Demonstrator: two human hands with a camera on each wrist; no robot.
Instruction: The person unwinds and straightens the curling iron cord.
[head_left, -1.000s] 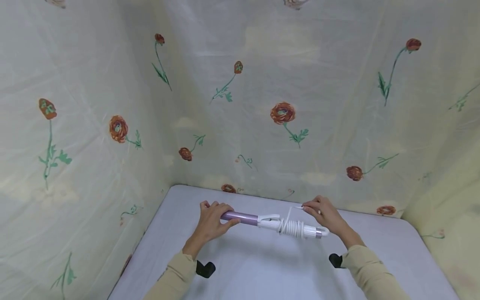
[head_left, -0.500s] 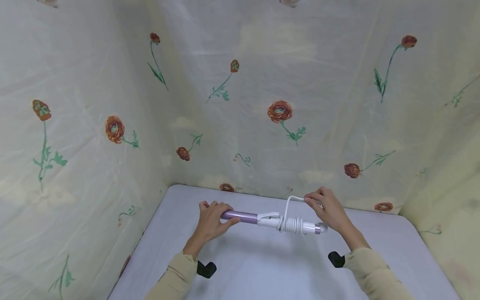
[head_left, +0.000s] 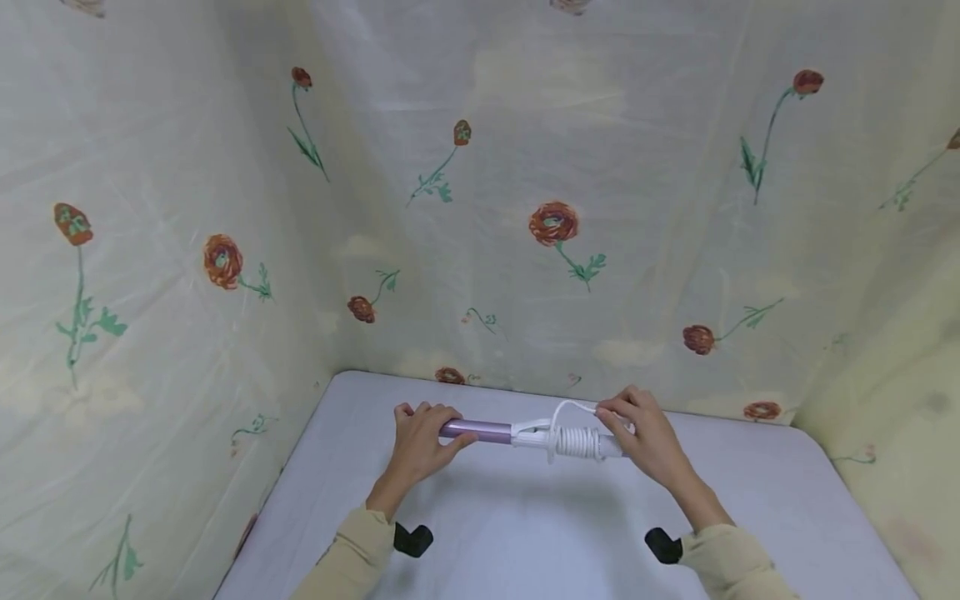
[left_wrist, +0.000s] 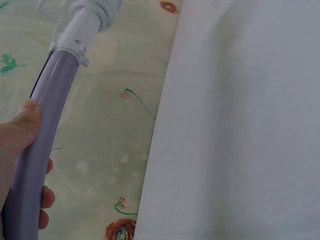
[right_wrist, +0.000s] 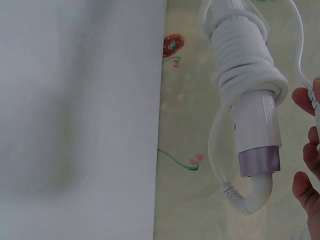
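My left hand (head_left: 423,442) grips the purple barrel (left_wrist: 47,115) of a curling iron, thumb on one side and fingers on the other. The iron is held roughly level above the table. Its white handle (right_wrist: 256,117) points right and carries several tight turns of white cord (head_left: 577,442). Beyond the coil, in the right wrist view, are a purple ring (right_wrist: 260,161) and the bent cord root (right_wrist: 255,197). Above the handle's right end, my right hand (head_left: 651,440) pinches the cord's free length, which arcs up from the coil's left side. The plug cannot be made out.
Below the hands lies a white table (head_left: 510,533) with rounded far corners. Pale cloth (head_left: 420,250) with printed red flowers hangs behind it and along both sides. Beige sleeves cover my arms, and a black piece (head_left: 663,546) sticks out from each cuff.
My right hand rose with the cord, then came down and slightly left, now covering the handle's right end. The cord's arc has lowered and moved left. The left hand keeps its grip.
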